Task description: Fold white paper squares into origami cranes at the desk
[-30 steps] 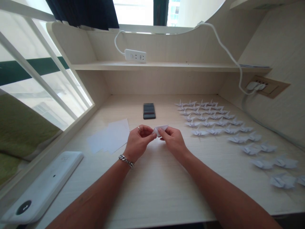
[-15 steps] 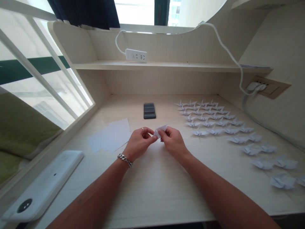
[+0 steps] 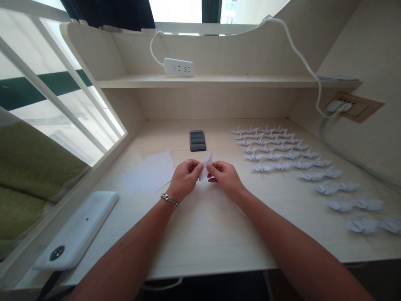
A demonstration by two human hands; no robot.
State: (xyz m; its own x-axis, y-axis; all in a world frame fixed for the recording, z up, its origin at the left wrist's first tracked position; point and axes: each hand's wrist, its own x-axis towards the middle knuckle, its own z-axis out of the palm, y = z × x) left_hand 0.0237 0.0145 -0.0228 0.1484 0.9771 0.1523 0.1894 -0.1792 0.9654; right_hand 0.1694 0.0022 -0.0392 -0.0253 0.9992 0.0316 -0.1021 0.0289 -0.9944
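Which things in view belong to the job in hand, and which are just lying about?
Likely the job's:
folded paper, between left hand and right hand
blank sheets
paper cranes

Apparently lying about:
phone
power strip
long white device

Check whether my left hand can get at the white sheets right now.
Probably yes: the white sheets lie close beside the left hand with nothing seen on top, though that hand is pinching the folded paper.

Open desk (image 3: 209, 238) runs up to the hands (image 3: 184, 178); paper cranes (image 3: 262, 167) block the right, flat sheets (image 3: 148, 172) lie left, and a dark slab (image 3: 197, 141), perhaps a phone, sits ahead.
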